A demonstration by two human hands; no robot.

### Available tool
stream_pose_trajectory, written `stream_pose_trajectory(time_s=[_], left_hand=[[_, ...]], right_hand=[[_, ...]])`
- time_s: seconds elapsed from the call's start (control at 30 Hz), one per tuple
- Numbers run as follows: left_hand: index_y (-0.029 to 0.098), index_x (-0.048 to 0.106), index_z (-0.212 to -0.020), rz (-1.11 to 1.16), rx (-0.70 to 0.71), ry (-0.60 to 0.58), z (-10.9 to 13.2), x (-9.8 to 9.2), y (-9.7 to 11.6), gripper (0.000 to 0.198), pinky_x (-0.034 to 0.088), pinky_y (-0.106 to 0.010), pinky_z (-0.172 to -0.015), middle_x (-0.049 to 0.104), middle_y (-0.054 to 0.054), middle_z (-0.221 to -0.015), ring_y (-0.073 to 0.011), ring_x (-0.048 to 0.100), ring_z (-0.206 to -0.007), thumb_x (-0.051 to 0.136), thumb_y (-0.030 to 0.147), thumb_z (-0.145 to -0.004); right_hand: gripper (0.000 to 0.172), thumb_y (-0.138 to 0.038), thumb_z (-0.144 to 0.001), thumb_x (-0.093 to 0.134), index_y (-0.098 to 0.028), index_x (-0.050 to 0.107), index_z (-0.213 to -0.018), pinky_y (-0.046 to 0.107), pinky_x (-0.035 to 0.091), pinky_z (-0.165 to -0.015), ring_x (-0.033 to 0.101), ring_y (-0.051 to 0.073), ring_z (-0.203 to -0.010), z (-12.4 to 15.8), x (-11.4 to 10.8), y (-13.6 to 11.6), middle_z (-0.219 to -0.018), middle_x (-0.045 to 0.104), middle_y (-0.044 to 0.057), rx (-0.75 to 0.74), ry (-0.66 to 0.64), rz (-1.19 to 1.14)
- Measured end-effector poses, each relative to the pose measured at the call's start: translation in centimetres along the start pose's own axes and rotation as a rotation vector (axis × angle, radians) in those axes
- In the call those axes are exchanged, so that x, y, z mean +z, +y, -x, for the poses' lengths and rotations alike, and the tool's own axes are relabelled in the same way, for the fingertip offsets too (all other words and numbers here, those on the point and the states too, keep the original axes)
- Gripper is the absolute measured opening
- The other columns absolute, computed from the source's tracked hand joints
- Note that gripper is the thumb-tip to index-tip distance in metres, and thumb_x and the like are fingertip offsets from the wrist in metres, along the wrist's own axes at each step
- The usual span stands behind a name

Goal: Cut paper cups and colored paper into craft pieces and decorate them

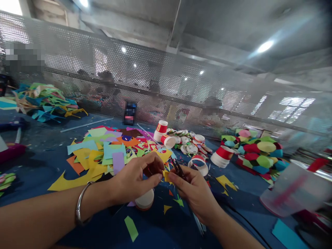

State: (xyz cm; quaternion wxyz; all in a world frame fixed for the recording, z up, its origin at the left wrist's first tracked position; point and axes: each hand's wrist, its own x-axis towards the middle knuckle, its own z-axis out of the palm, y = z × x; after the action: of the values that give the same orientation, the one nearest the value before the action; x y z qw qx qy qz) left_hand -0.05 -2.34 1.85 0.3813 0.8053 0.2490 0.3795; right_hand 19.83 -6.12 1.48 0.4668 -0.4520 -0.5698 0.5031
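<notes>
Both hands meet in the middle of the head view over a small folded piece of yellow paper [166, 176]. My left hand [138, 176] has its thumb and fingertips closed at the paper's left edge. My right hand [194, 188] pinches the other edge between thumb and finger. A slim dark two-pronged tool [177, 168] is also tucked in the right hand, its kind partly hidden by the fingers. Below the left hand stands a white paper cup [145, 200], partly covered. Under the right wrist shows a shiny metal strip [198, 221].
Colored paper pieces [95, 148] spread left of center. Behind lie red-and-white paper cups [223, 156] and a heap of round discs [188, 140]. Patchwork colored balls [259, 148], a translucent pitcher [290, 190] and a black cable [246, 219] are at right. A perforated screen [155, 79] borders the table.
</notes>
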Motion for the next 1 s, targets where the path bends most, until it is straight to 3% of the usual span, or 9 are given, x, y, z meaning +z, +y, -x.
stream_pose_trajectory(time_s=[0.2,0.33,0.5,0.67,0.83,1.0], left_hand=[[0.02,0.052,-0.094,0.286,-0.097,0.026,0.0,1.3,-0.9,0.02,0.044,-0.025,-0.064,0.057,0.002,-0.083,-0.011,0.053,-0.071,0.068,0.026,-0.083],[0.019,0.052,-0.089,0.309,-0.128,0.079,-0.2,1.6,-1.2,0.018,0.042,-0.024,-0.062,0.055,0.003,-0.08,-0.0101,0.052,-0.069,0.067,0.021,-0.081],[0.019,0.052,-0.085,0.344,-0.159,0.102,-0.4,1.4,-1.1,0.017,0.042,-0.024,-0.062,0.056,0.003,-0.076,-0.01,0.054,-0.068,0.067,0.02,-0.077],[0.019,0.049,-0.082,0.306,-0.165,0.134,-0.7,0.8,-1.2,0.02,0.04,-0.022,-0.057,0.052,0.006,-0.071,-0.0084,0.049,-0.062,0.068,0.019,-0.074],[0.021,0.045,-0.092,0.284,-0.134,0.217,-0.8,-0.3,-0.9,0.028,0.049,-0.027,-0.07,0.056,0.003,-0.083,-0.0114,0.058,-0.076,0.068,0.019,-0.077],[0.021,0.044,-0.098,0.211,-0.072,0.234,-0.6,-0.7,-0.3,0.029,0.05,-0.029,-0.073,0.057,0.001,-0.086,-0.0129,0.058,-0.08,0.065,0.015,-0.079]], right_hand=[[0.035,-0.05,-0.082,0.071,-0.017,0.059,-0.079,0.022,0.012,-0.041,0.021,0.006,-0.045,-0.2,-0.2,0.4,-0.054,0.033,-0.009,-0.034,0.053,0.113],[0.036,-0.052,-0.083,0.068,-0.018,0.06,-0.076,0.022,0.015,-0.041,0.022,0.006,-0.045,-0.2,-0.1,0.3,-0.055,0.034,-0.008,-0.065,0.066,0.198],[0.037,-0.054,-0.084,0.066,-0.017,0.065,-0.079,0.022,0.026,-0.045,0.035,0.009,-0.051,-0.2,0.0,0.3,-0.063,0.045,-0.004,-0.142,0.04,0.283],[0.035,-0.053,-0.085,0.066,-0.018,0.063,-0.08,0.022,0.021,-0.044,0.027,0.008,-0.048,-0.2,-0.1,0.3,-0.06,0.04,-0.007,-0.064,0.03,0.241],[0.034,-0.051,-0.087,0.065,-0.018,0.064,-0.09,0.021,0.022,-0.045,0.03,0.008,-0.052,-0.3,-0.3,0.1,-0.065,0.042,-0.006,-0.017,-0.057,0.241],[0.038,-0.057,-0.09,0.059,-0.019,0.058,-0.088,0.021,0.016,-0.043,0.021,0.008,-0.049,-0.3,-0.5,0.2,-0.06,0.031,-0.009,0.014,-0.111,0.196]])
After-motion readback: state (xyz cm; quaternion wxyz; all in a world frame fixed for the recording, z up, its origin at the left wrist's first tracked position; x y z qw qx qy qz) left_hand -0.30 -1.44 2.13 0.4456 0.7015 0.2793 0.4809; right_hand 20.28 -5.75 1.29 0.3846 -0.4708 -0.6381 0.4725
